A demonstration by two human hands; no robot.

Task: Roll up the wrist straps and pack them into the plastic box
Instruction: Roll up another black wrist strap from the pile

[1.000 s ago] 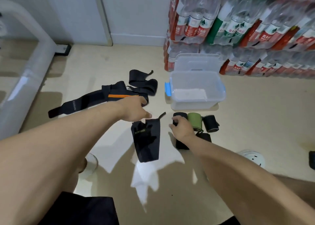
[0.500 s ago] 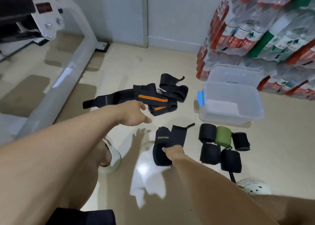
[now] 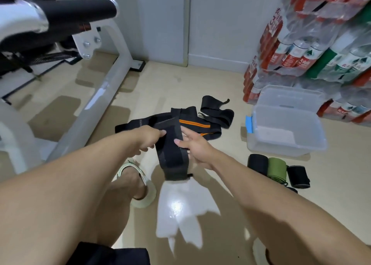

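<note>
Got the black strap (image 3: 172,150) pinched in my left hand (image 3: 148,138), right hand (image 3: 195,150) gripping its edge. Best keep it taut, edges aligned, roll tight.

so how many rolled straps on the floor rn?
3 clearly: black roll, green roll, black roll, in a row before the plastic box. More may hide behind the forearm.

Bare arms, black shorts (image 3: 108,254), pale green sandal (image 3: 147,192).
</note>
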